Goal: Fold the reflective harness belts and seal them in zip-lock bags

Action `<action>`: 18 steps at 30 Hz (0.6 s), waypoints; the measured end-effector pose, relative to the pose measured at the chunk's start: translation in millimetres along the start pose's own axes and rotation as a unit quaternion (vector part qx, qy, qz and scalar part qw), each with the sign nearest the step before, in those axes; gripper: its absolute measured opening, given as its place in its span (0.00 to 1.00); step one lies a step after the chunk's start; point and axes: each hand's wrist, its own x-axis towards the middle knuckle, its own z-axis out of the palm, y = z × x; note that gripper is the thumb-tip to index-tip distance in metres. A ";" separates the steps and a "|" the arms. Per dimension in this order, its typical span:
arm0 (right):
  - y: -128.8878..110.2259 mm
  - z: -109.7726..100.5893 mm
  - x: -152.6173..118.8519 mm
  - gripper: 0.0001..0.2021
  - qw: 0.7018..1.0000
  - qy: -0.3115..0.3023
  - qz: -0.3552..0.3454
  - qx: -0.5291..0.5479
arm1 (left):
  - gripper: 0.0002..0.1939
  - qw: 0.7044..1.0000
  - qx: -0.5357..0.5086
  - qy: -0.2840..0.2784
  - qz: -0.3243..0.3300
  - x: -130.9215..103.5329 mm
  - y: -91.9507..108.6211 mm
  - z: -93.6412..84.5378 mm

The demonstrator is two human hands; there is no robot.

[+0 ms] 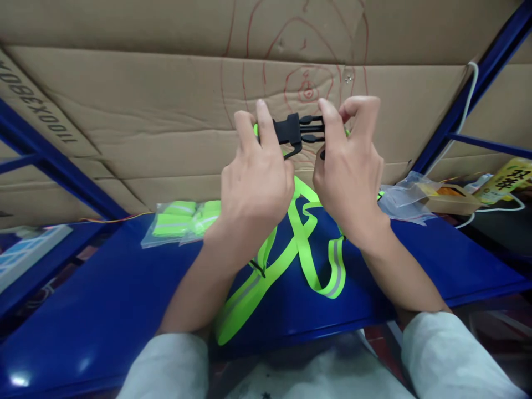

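Observation:
Both hands are raised over the blue shelf, in front of the cardboard. My left hand (257, 177) pinches the black socket half of a buckle (288, 130). In my right hand (351, 166) is the pronged half of the buckle (311, 128), its prongs pointing left. The prong tips meet the socket's edge, with much of their length still showing outside. A neon green strap (305, 255) with a grey reflective stripe hangs below the hands and lies in loops on the shelf. Fingers cover the outer ends of both buckle halves.
Plastic bags with folded green straps (177, 219) lie at the left rear of the blue shelf (124, 299). Clear plastic bags (405, 197), an open cardboard box (451, 199) and a yellow package (507, 180) are at the right. Cardboard (166, 100) with red rings stands behind.

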 end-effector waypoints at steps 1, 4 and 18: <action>-0.8 -0.6 -0.5 0.28 1.000 0.005 -0.006 -0.011 | 0.39 1.000 0.004 -0.002 0.004 -0.2 0.3 0.2; -1.9 -2.0 -0.8 0.28 0.999 -0.014 -0.044 -0.003 | 0.41 1.000 0.007 -0.010 0.016 0.3 -0.9 0.4; 64.8 6.8 26.5 0.39 0.888 -0.157 -0.213 0.375 | 0.29 0.872 -0.364 -0.077 0.318 39.0 -63.5 8.3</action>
